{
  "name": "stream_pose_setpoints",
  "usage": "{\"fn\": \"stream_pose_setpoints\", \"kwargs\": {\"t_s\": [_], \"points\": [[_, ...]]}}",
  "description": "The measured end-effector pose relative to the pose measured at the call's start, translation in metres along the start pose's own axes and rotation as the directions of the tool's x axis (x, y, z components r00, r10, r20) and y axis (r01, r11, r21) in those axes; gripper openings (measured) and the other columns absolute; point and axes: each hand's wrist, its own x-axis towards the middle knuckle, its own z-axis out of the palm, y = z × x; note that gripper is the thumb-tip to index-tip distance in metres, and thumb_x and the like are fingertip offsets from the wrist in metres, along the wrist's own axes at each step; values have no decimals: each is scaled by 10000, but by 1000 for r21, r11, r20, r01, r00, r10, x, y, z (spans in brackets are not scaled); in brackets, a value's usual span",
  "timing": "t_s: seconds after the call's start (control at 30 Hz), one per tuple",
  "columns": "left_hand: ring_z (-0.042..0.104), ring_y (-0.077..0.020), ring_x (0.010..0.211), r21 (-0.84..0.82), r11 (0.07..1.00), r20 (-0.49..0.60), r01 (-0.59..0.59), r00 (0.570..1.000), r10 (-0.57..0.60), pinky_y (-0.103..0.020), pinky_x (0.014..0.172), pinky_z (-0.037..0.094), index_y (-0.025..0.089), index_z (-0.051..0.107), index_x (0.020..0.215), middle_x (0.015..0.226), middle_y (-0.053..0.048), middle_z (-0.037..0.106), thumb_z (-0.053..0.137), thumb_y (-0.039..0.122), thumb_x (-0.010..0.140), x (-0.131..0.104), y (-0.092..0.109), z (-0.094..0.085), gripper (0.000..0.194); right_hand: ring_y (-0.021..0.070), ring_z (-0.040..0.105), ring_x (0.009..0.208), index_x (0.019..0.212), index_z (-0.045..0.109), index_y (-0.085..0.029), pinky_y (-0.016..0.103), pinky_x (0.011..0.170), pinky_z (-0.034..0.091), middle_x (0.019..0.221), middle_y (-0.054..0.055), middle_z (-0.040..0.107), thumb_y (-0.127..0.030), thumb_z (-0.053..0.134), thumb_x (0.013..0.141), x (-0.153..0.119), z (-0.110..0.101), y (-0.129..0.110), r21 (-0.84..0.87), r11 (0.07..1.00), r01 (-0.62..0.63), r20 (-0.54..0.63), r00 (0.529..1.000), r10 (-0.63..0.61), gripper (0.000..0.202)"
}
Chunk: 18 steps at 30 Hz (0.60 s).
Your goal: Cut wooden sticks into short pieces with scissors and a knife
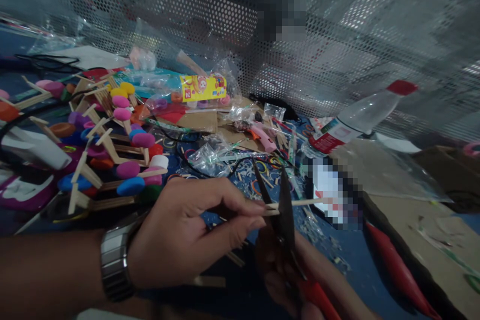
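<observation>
My left hand (187, 232), with a metal watch (115, 260) on its wrist, pinches thin wooden sticks (305, 202) between thumb and forefinger. One stick reaches far to the right, while a shorter end lies just below it. My right hand (273, 280) grips red-handled scissors (287, 210), their dark blades parted and pointing away from me. The sticks pass at the blades, close to my left fingertips. Whether the blades touch the wood I cannot tell. On the left lie several stick constructions (112, 147) with colourful round pieces (130, 186).
A plastic bottle (360, 115) with a red cap leans at the right, behind a partly blurred phone (330, 192). A pink glue gun (264, 137), plastic packaging (204, 87) and scraps cover the blue surface (300, 275). Perforated metal (225, 20) stands behind. Brown cardboard (397, 220) lies right.
</observation>
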Motion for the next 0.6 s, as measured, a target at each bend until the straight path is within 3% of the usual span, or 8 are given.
{"fn": "stream_pose_setpoints", "kwargs": {"t_s": [0.17, 0.3, 0.5, 0.6], "points": [[759, -140, 738, 1, 999, -14, 50, 999, -50, -184, 635, 617, 204, 700, 862, 835, -8, 800, 707, 127, 825, -3, 2, 1, 85, 233, 605, 850, 1411, 466, -304, 343, 763, 557, 984, 79, 589, -712, 518, 864, 9, 2, -6, 115, 993, -6, -53, 999, 13, 684], [755, -153, 743, 10, 996, -4, 93, 996, -93, -204, 614, 607, 197, 678, 834, 820, -15, 793, 692, 139, 836, -4, 2, 1, 59, 218, 585, 800, 1354, 505, -277, 337, 732, 555, 944, 70, 585, -722, 566, 829, 13, 5, -7, 122, 992, -18, -68, 997, 27, 692], [757, -152, 750, -16, 993, -16, 115, 993, -116, -207, 634, 605, 199, 680, 828, 829, -5, 794, 696, 123, 825, -4, 2, 2, 78, 221, 583, 844, 1197, 596, -266, 329, 775, 542, 924, 56, 581, -652, 544, 888, 12, 4, -10, 114, 992, -53, -15, 998, 55, 497], [754, -142, 744, -7, 993, -13, 117, 993, -117, -194, 625, 597, 198, 675, 836, 830, -2, 792, 699, 137, 835, -5, 1, 2, 66, 223, 588, 853, 1245, 581, -280, 330, 771, 542, 944, 59, 578, -606, 545, 909, 12, 3, -10, 99, 994, -34, -24, 999, 36, 469]]}}
